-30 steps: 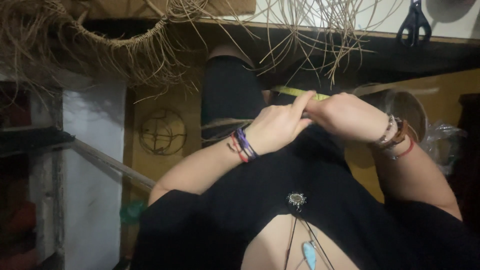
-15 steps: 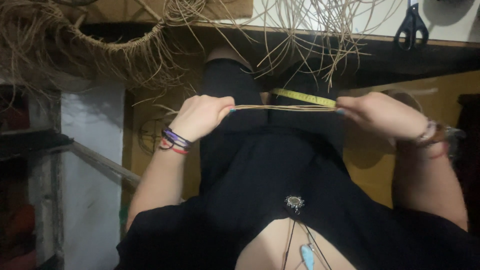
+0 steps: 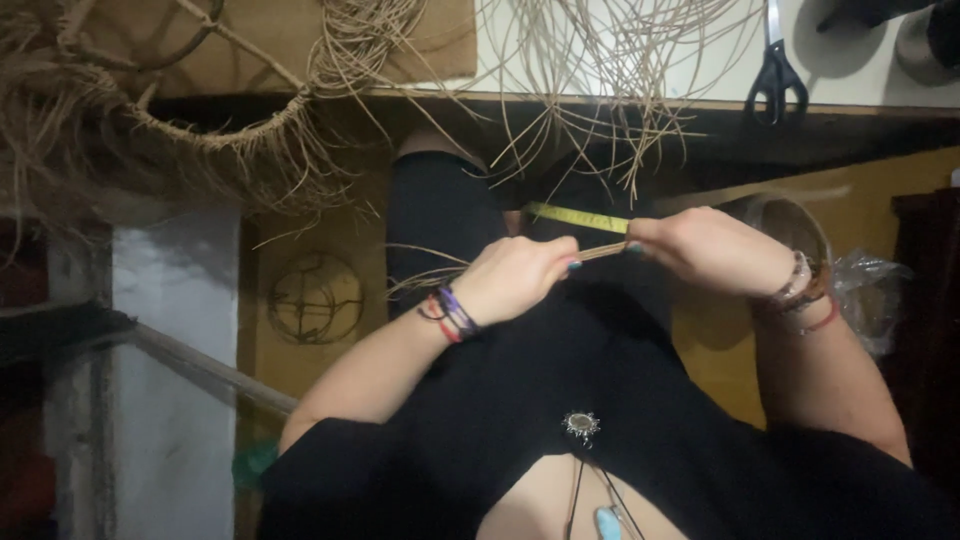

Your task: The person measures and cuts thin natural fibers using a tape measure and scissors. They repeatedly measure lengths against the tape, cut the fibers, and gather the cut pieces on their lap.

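At far left we see a woven fibre bundle [image 3: 150, 120] hanging off the bench [image 3: 880, 85]. Our left hand [image 3: 515, 280] reaches in from lower left, grip clenched on the thin fibre strands [image 3: 600, 250] over our lap. A yellow measuring tape [image 3: 575, 216] lies just behind. Our right hand [image 3: 710, 250] pinches the strands' other end. Scissors [image 3: 775, 70] rest on the bench.

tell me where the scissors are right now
In the head view the black-handled scissors lie at the top right on the pale tabletop, beyond the right hand, beside the loose straw strands.
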